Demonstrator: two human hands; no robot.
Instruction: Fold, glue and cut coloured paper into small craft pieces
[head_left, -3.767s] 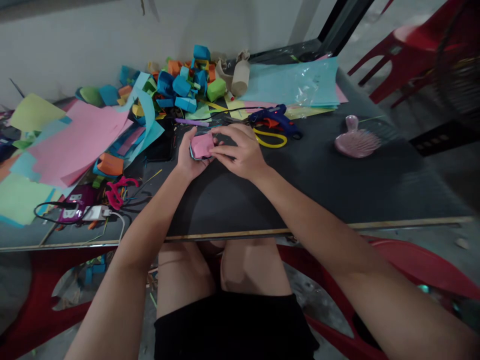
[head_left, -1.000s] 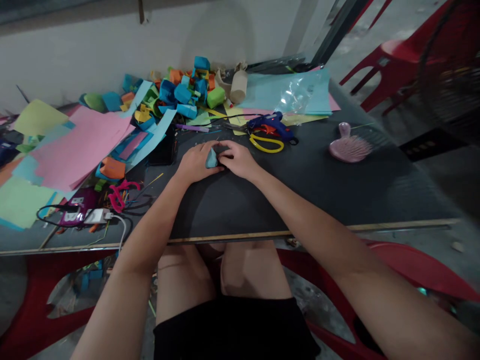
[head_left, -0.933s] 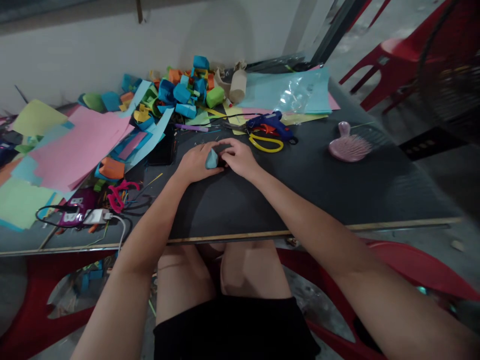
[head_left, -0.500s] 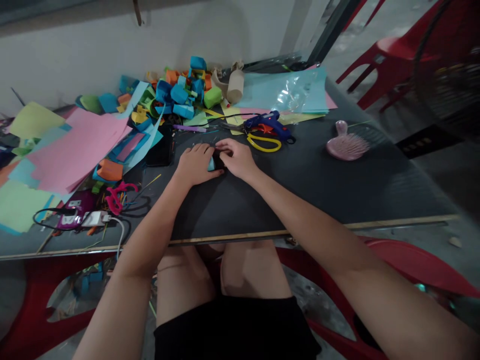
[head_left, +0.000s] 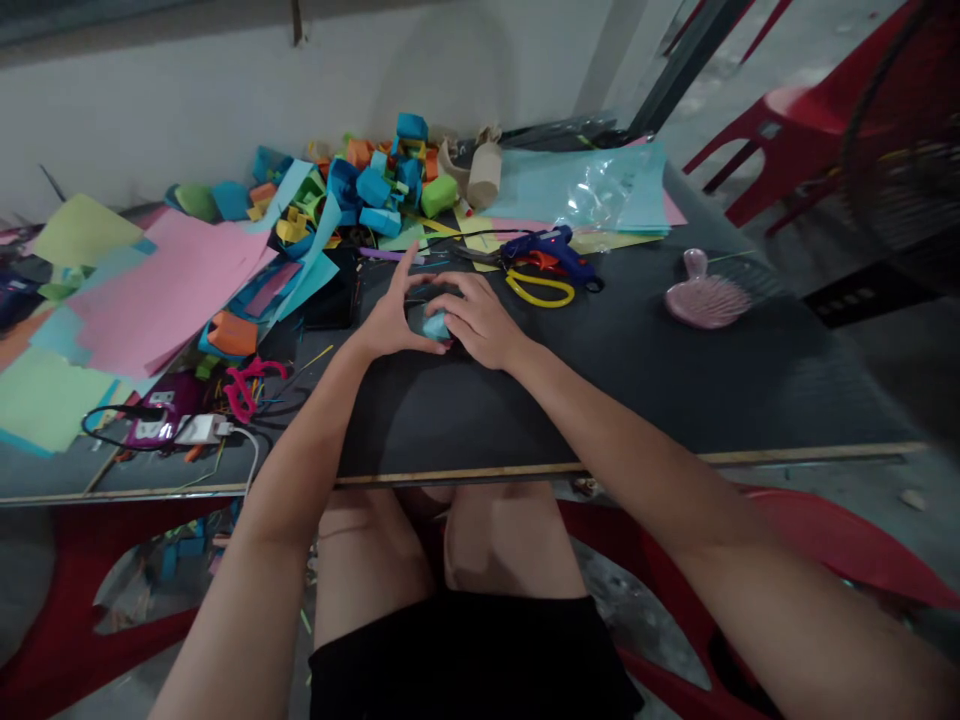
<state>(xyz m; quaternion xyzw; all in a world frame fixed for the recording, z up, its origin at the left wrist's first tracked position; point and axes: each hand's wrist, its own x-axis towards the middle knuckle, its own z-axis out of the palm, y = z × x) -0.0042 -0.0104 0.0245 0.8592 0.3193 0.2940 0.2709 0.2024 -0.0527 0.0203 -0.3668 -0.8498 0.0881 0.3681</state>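
Over the middle of the dark table, my right hand curls its fingers round a small light-blue paper piece. Its exact shape is partly hidden by the fingers. My left hand is just left of the piece, thumb and fingers spread wide apart. The left thumb tip is close to the paper's lower edge; whether it touches I cannot tell. Behind the right hand lie scissors with yellow handles and a blue glue gun.
Colourful folded paper pieces are heaped at the back. Pink sheets cover the left side, near a purple power socket with cords. A dark phone lies by my left hand. A pink hairbrush is at right.
My left hand has opened, its fingers lifting and spreading away from the paper piece. More of the light-blue paper now shows beside my right hand. The view has shifted slightly.
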